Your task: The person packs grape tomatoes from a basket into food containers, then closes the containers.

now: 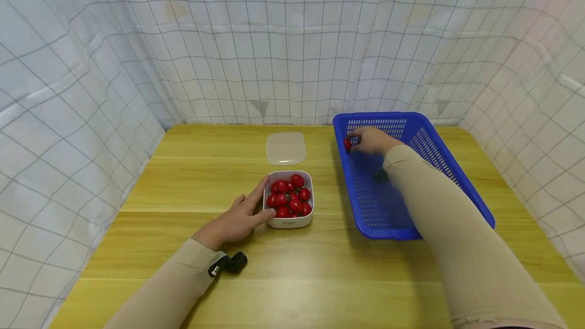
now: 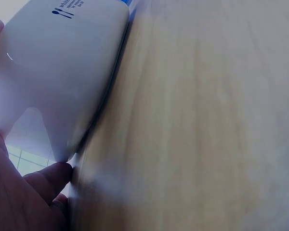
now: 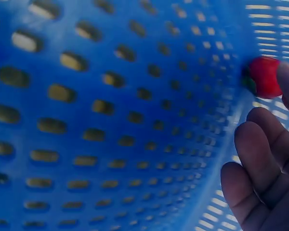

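Observation:
A white container (image 1: pixel 289 223) filled with several cherry tomatoes (image 1: pixel 292 199) stands mid-table. My left hand (image 1: pixel 237 221) rests against its left side, fingers fairly straight, thumb at the front rim. In the left wrist view, a fingertip (image 2: pixel 58 175) touches the lower edge of the container (image 2: pixel 62 62). My right hand (image 1: pixel 375 141) is inside the blue basket (image 1: pixel 356 202), slightly blurred. Its thumb and index finger pinch a single cherry tomato (image 1: pixel 347 144) beside the basket's left wall. In the right wrist view, the thumb overlaps this tomato (image 3: pixel 265 78), whose green stem end faces left.
A translucent lid (image 1: pixel 286 148) lies flat on the wooden table (image 1: pixel 292 278), behind the container. The basket's raised, slotted walls surround the right hand. White gridded curtains (image 1: pixel 292 55) enclose the back and sides of the table.

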`<state>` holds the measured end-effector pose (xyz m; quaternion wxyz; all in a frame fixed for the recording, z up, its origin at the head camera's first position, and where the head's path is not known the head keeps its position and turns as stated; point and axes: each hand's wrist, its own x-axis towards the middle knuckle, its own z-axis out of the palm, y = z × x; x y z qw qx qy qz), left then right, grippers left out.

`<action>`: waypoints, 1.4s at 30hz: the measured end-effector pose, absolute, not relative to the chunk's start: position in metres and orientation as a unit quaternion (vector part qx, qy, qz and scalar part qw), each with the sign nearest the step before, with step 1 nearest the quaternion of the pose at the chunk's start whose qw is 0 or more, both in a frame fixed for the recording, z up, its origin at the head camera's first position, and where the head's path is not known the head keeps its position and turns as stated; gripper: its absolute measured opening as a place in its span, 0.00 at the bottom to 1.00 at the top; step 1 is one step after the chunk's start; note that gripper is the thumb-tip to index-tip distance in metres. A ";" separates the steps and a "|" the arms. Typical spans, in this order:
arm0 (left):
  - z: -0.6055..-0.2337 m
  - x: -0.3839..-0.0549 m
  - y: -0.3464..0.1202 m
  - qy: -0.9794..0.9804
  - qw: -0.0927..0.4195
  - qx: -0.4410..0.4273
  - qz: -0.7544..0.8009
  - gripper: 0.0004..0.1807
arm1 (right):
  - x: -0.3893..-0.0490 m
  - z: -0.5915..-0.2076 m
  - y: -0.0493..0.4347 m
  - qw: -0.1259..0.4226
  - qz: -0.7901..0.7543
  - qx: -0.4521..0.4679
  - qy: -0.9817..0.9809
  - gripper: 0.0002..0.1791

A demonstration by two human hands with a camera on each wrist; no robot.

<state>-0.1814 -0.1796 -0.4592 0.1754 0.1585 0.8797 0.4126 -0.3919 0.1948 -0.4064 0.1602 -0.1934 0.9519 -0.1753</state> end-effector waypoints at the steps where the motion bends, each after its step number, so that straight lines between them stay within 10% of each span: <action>1: -0.459 -0.181 -0.179 0.880 0.176 0.159 0.413 0.51 | -0.392 -0.409 0.195 0.164 -0.173 -0.196 0.951 0.28; 42: -0.458 -0.180 -0.178 0.883 0.175 0.148 0.410 0.50 | -0.403 -0.434 0.192 0.200 -0.186 -0.158 0.949 0.27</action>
